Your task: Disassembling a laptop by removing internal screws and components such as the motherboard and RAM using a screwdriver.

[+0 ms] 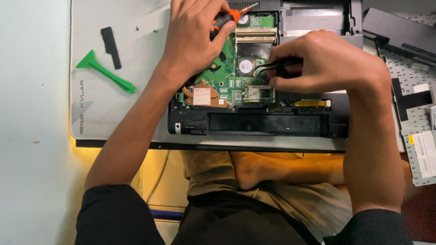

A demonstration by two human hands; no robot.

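Observation:
An opened laptop base [254, 122] lies on a grey mat, its green circuit board [227, 75] exposed. My left hand [193, 36] rests on the board's left part and is shut on an orange and black screwdriver [229, 17] that points up and right. My right hand [324, 61] grips black tweezers [272, 67], whose tips reach left toward a small card [260, 93] on the board. A copper heat pipe [200, 95] sits at the board's lower left.
A green plastic pry tool [104, 72] and a small black strip [111, 47] lie on the grey mat [100, 113] at left. A removed keyboard [418, 118] and a black panel [399, 34] lie at right. My crossed legs show below the desk edge.

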